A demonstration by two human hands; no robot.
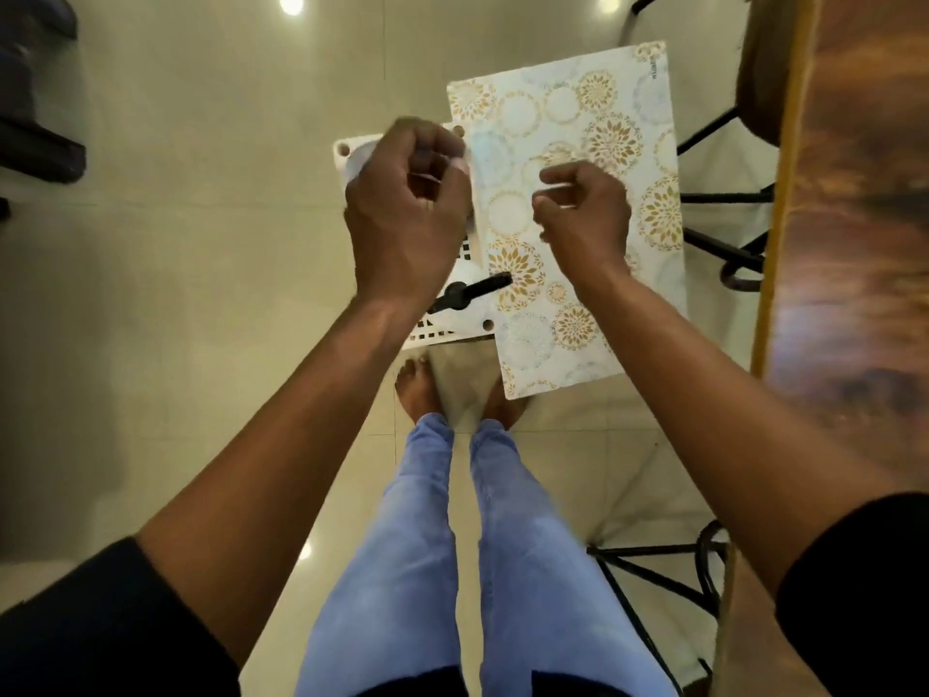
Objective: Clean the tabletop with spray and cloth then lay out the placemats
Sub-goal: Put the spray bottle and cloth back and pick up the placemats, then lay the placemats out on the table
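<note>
A placemat [578, 118], white with gold and pale blue flower rings, lies over a white plastic stool [352, 148] straight below me. My left hand [407, 208] is curled at the mat's left edge, fingertips pinching it. Over the middle of the mat, my right hand [585, 218] pinches a thin white edge, seemingly a mat's. The wooden tabletop [854, 193] runs down the right side of the view. No spray bottle or cloth can be made out for certain.
A black handle-like object [472, 291] lies on the stool by my left wrist. Black metal chair frames [724, 198] stand between the stool and the table, with another [653, 570] lower right. Dark furniture [35, 93] sits at far left on the glossy tile floor.
</note>
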